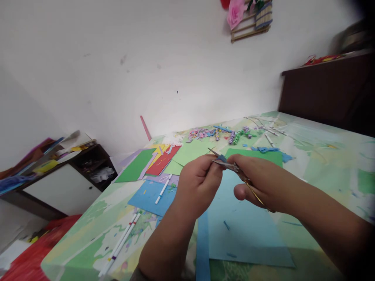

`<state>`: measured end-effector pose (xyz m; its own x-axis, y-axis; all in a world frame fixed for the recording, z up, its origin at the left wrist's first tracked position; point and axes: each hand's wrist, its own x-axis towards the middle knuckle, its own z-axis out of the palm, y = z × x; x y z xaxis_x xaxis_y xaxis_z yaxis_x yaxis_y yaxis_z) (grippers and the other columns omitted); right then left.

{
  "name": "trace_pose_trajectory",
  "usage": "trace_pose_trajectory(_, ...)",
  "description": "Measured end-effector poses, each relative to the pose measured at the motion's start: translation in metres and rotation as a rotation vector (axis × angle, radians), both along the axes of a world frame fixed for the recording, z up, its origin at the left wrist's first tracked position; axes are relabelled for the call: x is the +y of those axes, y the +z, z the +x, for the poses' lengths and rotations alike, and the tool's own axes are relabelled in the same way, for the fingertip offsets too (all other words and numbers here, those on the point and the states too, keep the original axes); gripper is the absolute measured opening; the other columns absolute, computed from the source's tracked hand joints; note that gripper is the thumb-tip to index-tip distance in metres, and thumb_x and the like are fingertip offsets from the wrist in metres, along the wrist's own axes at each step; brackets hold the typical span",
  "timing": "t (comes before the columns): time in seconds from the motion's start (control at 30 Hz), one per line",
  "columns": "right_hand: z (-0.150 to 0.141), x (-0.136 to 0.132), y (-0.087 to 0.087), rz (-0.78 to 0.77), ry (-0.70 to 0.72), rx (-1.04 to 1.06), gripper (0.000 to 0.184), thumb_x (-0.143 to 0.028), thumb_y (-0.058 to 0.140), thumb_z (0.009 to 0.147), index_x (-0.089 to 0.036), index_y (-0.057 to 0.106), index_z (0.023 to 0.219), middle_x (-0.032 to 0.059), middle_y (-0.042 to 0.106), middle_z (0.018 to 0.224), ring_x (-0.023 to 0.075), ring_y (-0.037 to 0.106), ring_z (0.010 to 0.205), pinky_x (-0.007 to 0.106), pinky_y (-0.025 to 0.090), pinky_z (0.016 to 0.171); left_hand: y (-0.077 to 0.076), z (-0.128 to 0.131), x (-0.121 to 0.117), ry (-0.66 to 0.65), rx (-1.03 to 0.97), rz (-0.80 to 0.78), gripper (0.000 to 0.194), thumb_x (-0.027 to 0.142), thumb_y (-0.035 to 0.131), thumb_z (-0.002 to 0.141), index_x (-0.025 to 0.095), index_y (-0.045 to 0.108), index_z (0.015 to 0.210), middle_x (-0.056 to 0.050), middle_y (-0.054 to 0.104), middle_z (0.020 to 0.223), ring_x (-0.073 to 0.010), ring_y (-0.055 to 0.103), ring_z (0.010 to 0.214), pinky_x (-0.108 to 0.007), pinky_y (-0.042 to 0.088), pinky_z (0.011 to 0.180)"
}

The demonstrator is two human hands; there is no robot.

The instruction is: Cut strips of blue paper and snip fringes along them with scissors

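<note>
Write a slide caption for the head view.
Right hand holding open, gold-handled metal scissors, a small blue piece between their blades, beside the left hand, above a light blue rectangular sheet.

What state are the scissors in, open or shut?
Open: the scissors in the right hand have their blade tips apart, with a small blue piece between the blades.

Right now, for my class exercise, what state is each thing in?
Scissors: blades apart, in right fingers
Small blue piece: between the blades
Light blue sheet: flat, scraps on top
White stick: lying on darker blue sheet
White cabinet door: shut
Red sheet: bits on top
</note>
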<state>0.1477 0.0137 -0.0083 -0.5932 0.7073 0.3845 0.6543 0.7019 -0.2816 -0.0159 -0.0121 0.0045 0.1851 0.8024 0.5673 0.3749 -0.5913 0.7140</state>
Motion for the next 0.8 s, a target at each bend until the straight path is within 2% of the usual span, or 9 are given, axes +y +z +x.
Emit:
trace_pose_trajectory(0.2,0.0,0.001,-0.008,-0.024,0.076,0.035,0.044,-0.06,0.032,0.08,-0.017,0.043,0.084,0.0042,0.054,0.067,0.0164,0.046,0.056,0.027,0.034,0.05,0.0,-0.001,0.001,-0.039,0.03,0.013,0.021,0.021,0.041,0.081,0.018,0.052,0.064,0.004,0.042,0.047,-0.0078,0.042,0.045,-0.02,0.034,0.042)
trace_pose_trajectory(0.4,-0.002,0.001,-0.011,-0.014,0.084,0.056,0.047,-0.064,0.026,0.079,-0.019,0.039,0.077,0.0031,0.052,0.063,0.0149,0.043,0.051,0.026,0.031,0.046,0.004,-0.004,-0.001,-0.089,0.006,-0.042,0.02,0.023,0.041,0.081,0.019,0.055,0.068,0.004,0.039,0.045,-0.008,0.042,0.044,-0.02,0.033,0.042)
trace_pose_trajectory(0.6,-0.006,0.002,-0.013,0.033,0.031,0.058,0.042,-0.06,0.033,0.08,-0.019,0.04,0.076,0.0012,0.051,0.058,0.0144,0.045,0.05,0.024,0.029,0.045,0.003,-0.004,0.001,-0.128,-0.098,-0.147,0.017,0.024,0.042,0.078,0.018,0.052,0.066,0.004,0.044,0.049,-0.0051,0.035,0.039,-0.02,0.03,0.039)
trace_pose_trajectory(0.8,-0.007,0.005,-0.014,0.016,-0.001,0.032,0.032,-0.051,0.044,0.079,-0.019,0.041,0.078,0.0027,0.055,0.063,0.016,0.048,0.053,0.024,0.029,0.045,0.003,-0.004,0.004,-0.167,-0.167,-0.267,0.017,0.027,0.043,0.077,0.016,0.05,0.066,0.004,0.046,0.046,-0.006,0.04,0.04,-0.019,0.033,0.04)
